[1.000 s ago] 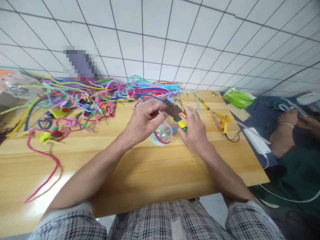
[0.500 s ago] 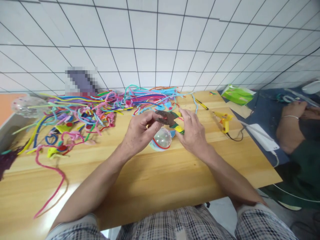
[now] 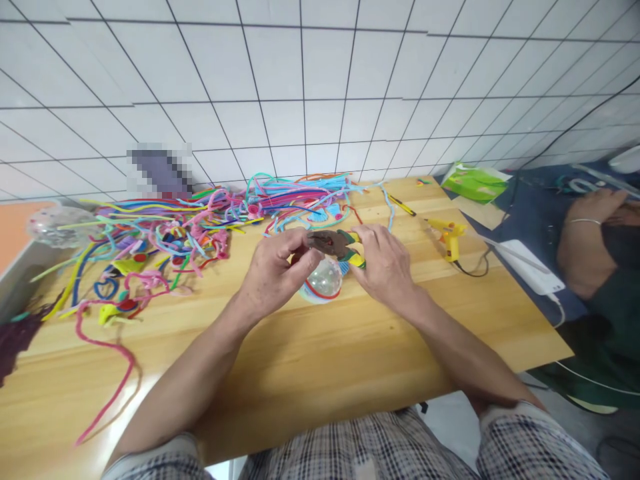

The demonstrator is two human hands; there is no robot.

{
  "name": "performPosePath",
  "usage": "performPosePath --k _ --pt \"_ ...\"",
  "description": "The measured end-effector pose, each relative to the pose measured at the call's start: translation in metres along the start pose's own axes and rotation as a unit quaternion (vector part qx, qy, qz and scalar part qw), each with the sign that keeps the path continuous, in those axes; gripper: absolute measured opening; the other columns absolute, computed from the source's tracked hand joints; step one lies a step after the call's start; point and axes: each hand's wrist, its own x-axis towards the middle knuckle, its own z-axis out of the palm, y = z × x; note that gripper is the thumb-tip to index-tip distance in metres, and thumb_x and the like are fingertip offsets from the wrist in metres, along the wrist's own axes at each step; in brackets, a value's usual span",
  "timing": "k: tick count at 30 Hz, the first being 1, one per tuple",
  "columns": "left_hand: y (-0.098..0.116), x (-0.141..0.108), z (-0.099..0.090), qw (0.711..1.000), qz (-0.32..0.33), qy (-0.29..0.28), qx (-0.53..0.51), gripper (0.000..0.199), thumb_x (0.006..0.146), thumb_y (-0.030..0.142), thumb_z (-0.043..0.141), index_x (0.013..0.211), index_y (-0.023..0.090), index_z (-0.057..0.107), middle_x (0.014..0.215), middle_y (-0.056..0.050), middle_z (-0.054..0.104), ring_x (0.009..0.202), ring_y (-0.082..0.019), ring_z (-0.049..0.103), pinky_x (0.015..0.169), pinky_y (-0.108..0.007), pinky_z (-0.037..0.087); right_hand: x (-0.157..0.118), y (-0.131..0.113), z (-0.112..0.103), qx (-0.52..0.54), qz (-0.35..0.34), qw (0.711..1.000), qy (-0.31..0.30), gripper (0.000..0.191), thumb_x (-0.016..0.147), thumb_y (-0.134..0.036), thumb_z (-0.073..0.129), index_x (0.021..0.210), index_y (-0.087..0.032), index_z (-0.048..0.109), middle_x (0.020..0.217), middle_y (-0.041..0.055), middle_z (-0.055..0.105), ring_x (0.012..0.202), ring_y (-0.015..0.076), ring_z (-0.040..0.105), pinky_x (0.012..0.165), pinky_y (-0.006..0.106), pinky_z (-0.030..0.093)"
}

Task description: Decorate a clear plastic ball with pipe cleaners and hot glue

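Bare hands meet over a wooden surface, a pair of pliers held level between them. The right hand is curled around the yellow-and-green handles, a grip that leaves the dark metal head free and aimed at the left hand. There, thumb and forefinger are drawn in at the tip of the tool, apparently to steady it or a small piece at its nose — whether anything is pinched between them cannot be told. Just below the pliers in view sits a clear ball with a red band, partly hidden by the tool and the left fingertips, close to both hands.

Against the tiled wall, a tangle of colored pipe cleaners crowds the back and left, with one pink strand curling toward the front edge. A slim yellow-and-black cutter lies behind the right hand; a yellow glue gun rests to the right, trailing its dark cord. The loose strands are the nearest clutter behind the work — likely to snag if the hands move back. Farther right lie a green packet and a white power strip, beside another person's forearm.
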Motion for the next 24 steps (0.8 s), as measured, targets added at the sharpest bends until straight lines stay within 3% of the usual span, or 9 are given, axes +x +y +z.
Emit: performPosePath --k 4,9,14,20,24 --pt "0.000 -0.001 -0.002 1.000 0.003 -0.006 0.003 0.030 0.108 0.041 0.072 0.085 0.022 0.074 0.072 -0.001 0.069 0.069 -0.017 0.063 0.068 -0.030 0.050 -0.001 0.005 0.001 0.039 -0.023 0.999 0.008 0.040 0.101 -0.030 0.070 0.139 -0.020 0.062 0.121 0.0175 0.079 0.109 0.0363 0.076 0.096 0.051 0.062" --pt "0.007 -0.002 -0.006 0.998 0.045 -0.045 0.009 0.025 0.113 0.036 0.066 0.096 0.022 0.077 0.080 -0.003 0.074 0.070 -0.016 0.065 0.065 -0.028 0.048 -0.003 0.011 0.008 0.104 -0.009 0.994 0.019 0.033 0.104 -0.035 0.063 0.135 -0.023 0.065 0.111 0.0128 0.080 0.093 0.0296 0.077 0.085 0.042 0.064" --pt "0.005 -0.002 -0.003 0.998 0.031 -0.052 -0.027 0.039 0.114 0.045 0.065 0.084 0.021 0.068 0.071 0.001 0.060 0.063 -0.013 0.052 0.060 -0.026 0.042 -0.003 0.021 0.018 0.117 -0.012 0.993 0.025 0.029 0.105 -0.035 0.060 0.130 -0.024 0.070 0.104 0.0106 0.080 0.088 0.0269 0.076 0.080 0.038 0.062" --pt "-0.013 0.006 -0.004 0.984 -0.031 -0.110 -0.136 0.042 0.109 0.057 0.072 0.088 0.020 0.072 0.079 0.000 0.065 0.069 -0.014 0.058 0.064 -0.026 0.048 0.002 0.023 0.015 0.205 -0.006 0.976 -0.068 0.032 0.096 -0.036 0.070 0.126 -0.023 0.070 0.108 0.0091 0.083 0.089 0.0253 0.077 0.083 0.037 0.062" --pt "-0.025 0.009 -0.005 0.987 -0.032 -0.090 -0.128 0.043 0.109 0.055 0.073 0.083 0.020 0.069 0.073 0.002 0.061 0.062 -0.012 0.052 0.059 -0.024 0.044 0.004 0.021 0.015 0.227 0.006 0.966 -0.127 0.028 0.098 -0.032 0.071 0.125 -0.025 0.071 0.110 0.0077 0.084 0.096 0.0265 0.079 0.086 0.037 0.061"
